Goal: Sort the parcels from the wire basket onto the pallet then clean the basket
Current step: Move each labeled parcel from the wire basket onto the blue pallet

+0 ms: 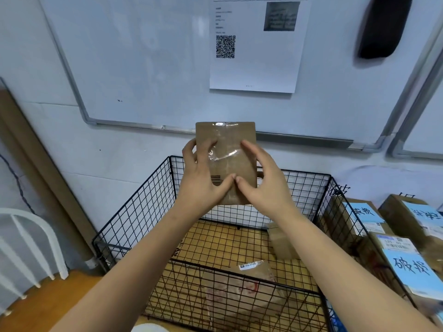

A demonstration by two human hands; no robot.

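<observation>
I hold a small brown cardboard parcel (pixel 227 144) sealed with clear tape upright above the black wire basket (pixel 139 212). My left hand (pixel 203 178) grips its left side and my right hand (pixel 261 180) grips its right side, thumbs meeting on its face beside a barcode. Inside the basket, a small brown box (pixel 280 240) stands near the right wall and a flat pinkish padded parcel (pixel 242 291) with a white label lies at the front.
Several brown boxes with blue handwritten labels (pixel 405 262) sit stacked to the right of the basket. A whiteboard (pixel 143 68) with a printed sheet hangs on the wall behind. A white chair back (pixel 31 240) and a wooden surface are at the left.
</observation>
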